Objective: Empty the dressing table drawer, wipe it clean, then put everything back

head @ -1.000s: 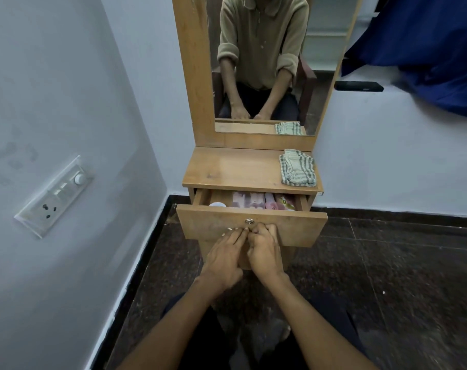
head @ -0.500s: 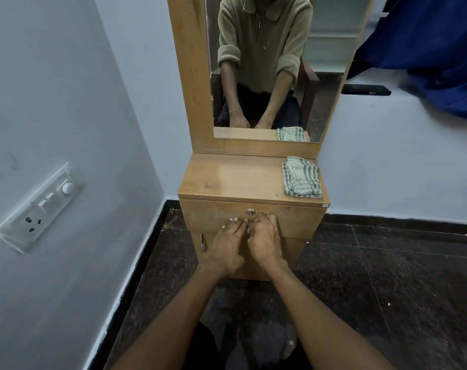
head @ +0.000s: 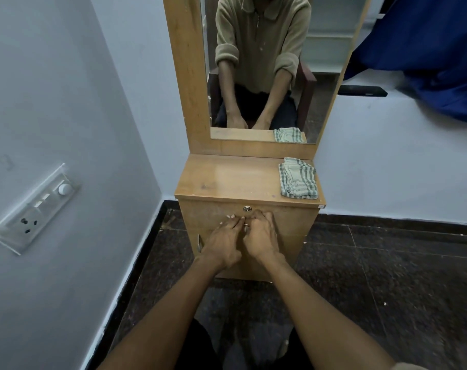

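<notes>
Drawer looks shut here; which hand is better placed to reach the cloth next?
Probably the right hand: the folded green-checked cloth lies on the tabletop's right side, directly above it; the left hand would cross over.

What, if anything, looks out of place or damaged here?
Nothing stands out. The drawer sits flush, the folded cloth lies flat on the tabletop, and both hands rest against the drawer front.

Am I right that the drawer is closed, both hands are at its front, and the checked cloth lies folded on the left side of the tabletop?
Not quite: the head view shows the checked cloth on the right side of the tabletop. The rest stands.
</notes>
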